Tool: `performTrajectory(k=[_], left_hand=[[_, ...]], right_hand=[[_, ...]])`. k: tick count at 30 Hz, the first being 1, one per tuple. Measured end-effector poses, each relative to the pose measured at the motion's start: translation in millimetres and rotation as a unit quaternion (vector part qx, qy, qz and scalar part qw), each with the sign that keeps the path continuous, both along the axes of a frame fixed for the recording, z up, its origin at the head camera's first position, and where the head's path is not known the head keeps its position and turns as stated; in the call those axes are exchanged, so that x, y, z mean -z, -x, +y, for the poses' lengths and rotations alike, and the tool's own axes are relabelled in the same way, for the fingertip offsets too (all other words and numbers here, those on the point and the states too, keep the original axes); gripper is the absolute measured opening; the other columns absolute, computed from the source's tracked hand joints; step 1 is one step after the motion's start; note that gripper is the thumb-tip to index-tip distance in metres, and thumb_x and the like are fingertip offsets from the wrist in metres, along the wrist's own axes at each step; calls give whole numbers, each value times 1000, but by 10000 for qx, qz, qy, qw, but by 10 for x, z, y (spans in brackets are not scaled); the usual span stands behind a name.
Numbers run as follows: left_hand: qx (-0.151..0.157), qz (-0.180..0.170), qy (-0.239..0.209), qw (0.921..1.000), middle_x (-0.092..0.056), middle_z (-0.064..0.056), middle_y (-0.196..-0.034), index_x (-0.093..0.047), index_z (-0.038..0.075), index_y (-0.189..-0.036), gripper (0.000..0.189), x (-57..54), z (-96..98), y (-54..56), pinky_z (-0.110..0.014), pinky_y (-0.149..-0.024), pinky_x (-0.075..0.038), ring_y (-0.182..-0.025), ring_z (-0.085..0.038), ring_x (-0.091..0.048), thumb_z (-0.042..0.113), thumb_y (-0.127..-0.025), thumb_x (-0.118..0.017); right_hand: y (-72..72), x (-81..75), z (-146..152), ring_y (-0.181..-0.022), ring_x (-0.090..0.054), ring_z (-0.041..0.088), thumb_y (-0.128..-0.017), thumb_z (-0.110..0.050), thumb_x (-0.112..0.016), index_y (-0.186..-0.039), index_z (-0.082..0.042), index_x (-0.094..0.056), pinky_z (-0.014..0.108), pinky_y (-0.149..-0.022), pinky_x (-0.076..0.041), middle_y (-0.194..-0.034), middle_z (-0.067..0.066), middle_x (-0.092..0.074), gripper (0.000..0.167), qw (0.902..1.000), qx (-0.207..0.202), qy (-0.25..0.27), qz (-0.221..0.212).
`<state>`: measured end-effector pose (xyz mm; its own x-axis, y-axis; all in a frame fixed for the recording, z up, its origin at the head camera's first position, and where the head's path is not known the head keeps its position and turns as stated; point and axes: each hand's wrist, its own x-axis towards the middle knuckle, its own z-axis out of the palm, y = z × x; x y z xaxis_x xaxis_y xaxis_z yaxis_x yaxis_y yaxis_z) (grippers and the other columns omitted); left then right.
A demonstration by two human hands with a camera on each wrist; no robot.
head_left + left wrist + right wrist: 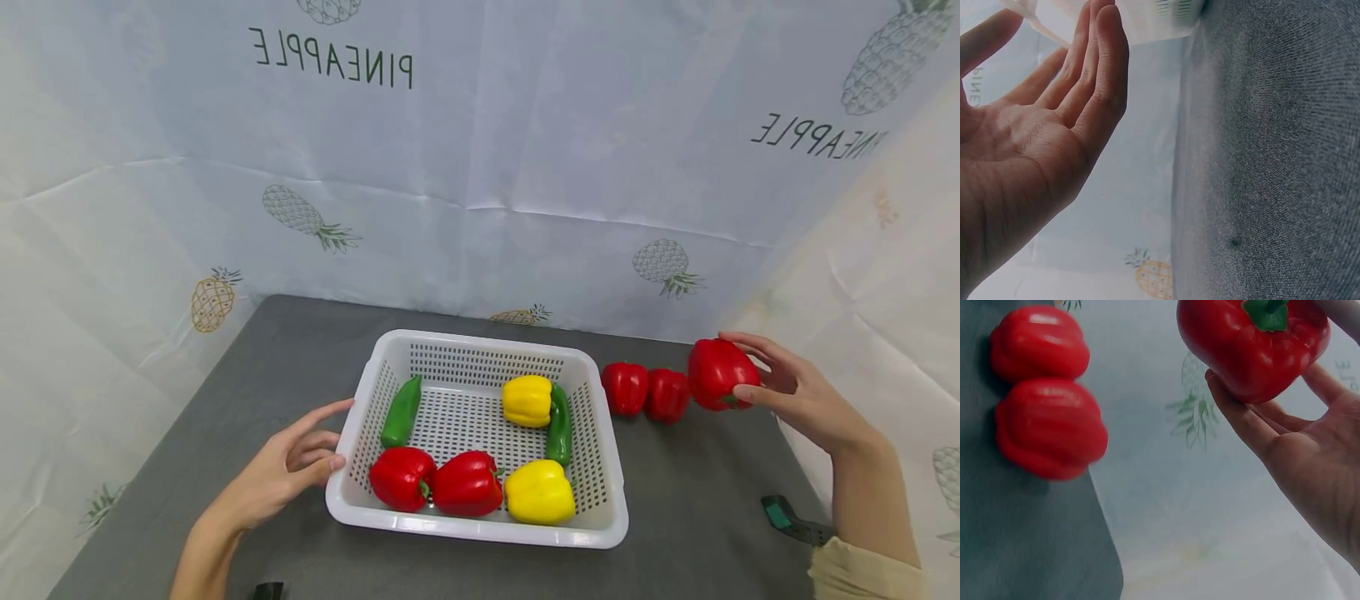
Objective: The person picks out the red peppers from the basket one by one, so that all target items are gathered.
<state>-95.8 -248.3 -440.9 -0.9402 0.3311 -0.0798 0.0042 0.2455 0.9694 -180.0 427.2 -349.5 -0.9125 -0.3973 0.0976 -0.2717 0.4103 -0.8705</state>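
Observation:
A red bell pepper (718, 372) with a green stem is held up off the table by my right hand (810, 404), thumb on one side and fingers on the other. Two more red bell peppers (625, 388) (667, 395) lie on the table between it and the basket. My left hand (281, 468) touches the left rim of the white plastic basket (480, 529); its fingers look extended in the left wrist view. Inside the basket, two red bell peppers (402, 479) (468, 484) and a yellow one (540, 492) line the near side. Another yellow bell pepper (527, 401) sits farther back.
Two long green peppers (402, 412) (559, 425) lie in the basket, one at each side. A dark strap with a green patch (795, 520) is by the right forearm. Behind the grey table (315, 350) hangs a white cloth (450, 167) with pineapple prints.

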Motion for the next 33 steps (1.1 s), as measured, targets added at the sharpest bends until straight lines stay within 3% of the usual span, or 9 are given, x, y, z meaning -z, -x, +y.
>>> performTrajectory(k=[15,19,27,30,33], left_hand=[[-67,-94,19,9999,-69,-30,-137,-28,8,-170,80,20,3,-7,-35,-88,-68,-109,-8,-76,15,-104,-71],[-53,-63,2,10000,-70,-30,-137,-28,7,-170,79,17,5,-10,-36,-89,-68,-109,-7,-76,14,-104,-71],[-37,-18,-21,10000,-69,-31,-137,-28,6,-170,79,12,8,-11,-35,-88,-68,-109,-7,-76,14,-104,-71],[-38,-14,7,10000,-69,-31,-136,-28,6,-170,79,7,7,-10,-35,-88,-68,-109,-7,-76,14,-104,-71],[-56,-17,32,10000,-70,-30,-136,-28,7,-170,79,3,7,-9,-35,-88,-68,-109,-7,-75,14,-104,-72]], right_hand=[[-11,309,379,-123,-66,3,-100,10,-58,-168,-9,-32,32,-85,-67,-153,-12,-52,75,9978,281,-118,-587],[2,395,450,-125,-62,0,-103,4,-59,-169,-14,-32,34,-86,-67,-153,-18,-51,74,9963,224,-348,-759],[20,576,599,-128,-55,-10,-107,-9,-57,-170,-14,-30,36,-93,-66,-151,-28,-49,68,9888,152,-524,-1393],[37,655,643,-128,-54,-11,-107,-12,-58,-170,-14,-29,35,-95,-65,-159,-18,-41,69,9847,147,-527,-1652],[61,742,682,-128,-48,-15,-107,-16,-58,-170,-14,-29,34,-97,-64,-174,4,-20,69,9805,159,-567,-1875]])
